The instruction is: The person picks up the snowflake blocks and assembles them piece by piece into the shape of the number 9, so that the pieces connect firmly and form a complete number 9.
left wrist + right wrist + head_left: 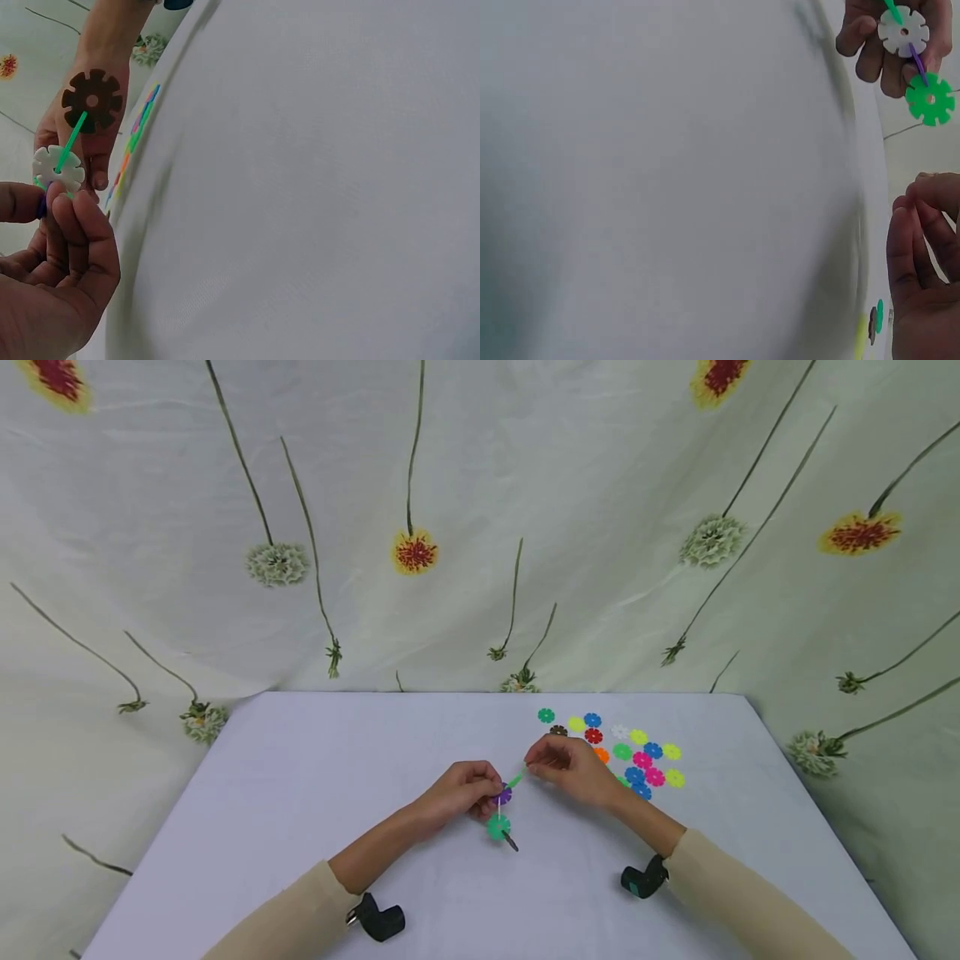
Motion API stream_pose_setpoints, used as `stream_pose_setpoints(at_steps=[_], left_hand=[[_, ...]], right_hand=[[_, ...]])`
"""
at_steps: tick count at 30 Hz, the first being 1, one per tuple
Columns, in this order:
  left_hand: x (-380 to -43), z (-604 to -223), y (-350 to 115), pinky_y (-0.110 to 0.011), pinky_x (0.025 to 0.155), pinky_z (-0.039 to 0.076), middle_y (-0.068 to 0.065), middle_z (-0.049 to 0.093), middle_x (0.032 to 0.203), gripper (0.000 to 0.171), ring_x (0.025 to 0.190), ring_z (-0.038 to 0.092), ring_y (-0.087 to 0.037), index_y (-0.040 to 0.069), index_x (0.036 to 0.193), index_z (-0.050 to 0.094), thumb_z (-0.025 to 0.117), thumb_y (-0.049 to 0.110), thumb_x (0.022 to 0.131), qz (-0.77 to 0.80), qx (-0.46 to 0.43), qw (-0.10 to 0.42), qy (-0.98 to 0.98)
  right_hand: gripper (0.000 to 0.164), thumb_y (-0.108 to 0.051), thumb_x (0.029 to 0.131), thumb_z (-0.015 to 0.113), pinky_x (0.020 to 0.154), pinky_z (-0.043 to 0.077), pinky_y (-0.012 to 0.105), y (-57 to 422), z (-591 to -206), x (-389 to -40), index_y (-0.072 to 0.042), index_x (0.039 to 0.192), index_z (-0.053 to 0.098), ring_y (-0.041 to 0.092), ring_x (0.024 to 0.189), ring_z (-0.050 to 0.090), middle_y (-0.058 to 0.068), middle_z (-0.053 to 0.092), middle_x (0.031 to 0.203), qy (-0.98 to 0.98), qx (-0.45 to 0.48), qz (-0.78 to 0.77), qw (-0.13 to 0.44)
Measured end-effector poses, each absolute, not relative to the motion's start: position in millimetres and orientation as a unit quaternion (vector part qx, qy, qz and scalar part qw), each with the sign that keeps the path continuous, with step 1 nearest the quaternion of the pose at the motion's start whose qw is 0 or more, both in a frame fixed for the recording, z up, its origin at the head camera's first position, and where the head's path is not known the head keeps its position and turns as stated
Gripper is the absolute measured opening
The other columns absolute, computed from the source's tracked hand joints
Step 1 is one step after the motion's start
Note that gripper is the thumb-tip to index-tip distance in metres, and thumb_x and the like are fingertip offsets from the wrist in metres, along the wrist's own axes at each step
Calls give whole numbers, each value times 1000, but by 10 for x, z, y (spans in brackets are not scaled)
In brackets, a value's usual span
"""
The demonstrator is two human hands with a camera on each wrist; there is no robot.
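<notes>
My left hand (467, 789) pinches a small chain of notched interlocking discs by its purple disc (504, 796). Joined in the chain are a white disc (904, 32), a green disc (498, 827) and a dark disc (92, 101) at the lower end. Another green disc (930, 99) is slotted to the purple one and points toward my right hand (574, 768). In the right wrist view the right fingertips (909, 199) come close together a short way from that disc, with nothing visible between them.
Loose notched discs in several colours lie on the white table beyond my right hand, among them a pink disc (655, 777), a red disc (593, 736) and a brown disc (558, 731). A flower-patterned cloth (480, 468) hangs behind the table.
</notes>
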State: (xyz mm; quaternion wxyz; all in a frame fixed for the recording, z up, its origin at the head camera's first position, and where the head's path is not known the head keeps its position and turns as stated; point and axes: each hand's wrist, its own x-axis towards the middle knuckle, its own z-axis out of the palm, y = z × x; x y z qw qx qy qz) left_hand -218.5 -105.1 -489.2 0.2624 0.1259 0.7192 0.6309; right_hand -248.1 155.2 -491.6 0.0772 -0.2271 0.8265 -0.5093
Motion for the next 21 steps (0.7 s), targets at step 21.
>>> stream_pose_setpoints(at_steps=[21], left_hand=[[-2165, -4904, -1123, -24, 71, 55, 3, 63, 80, 12, 73, 59, -9, 2, 105, 64, 60, 12, 103, 636, 108, 273, 714]], right_hand=[[20, -16, 100, 71, 96, 50, 47, 1572, -4925, -3112, -5, 117, 71, 28, 103, 61, 13, 71, 109, 929, -132, -345, -22]])
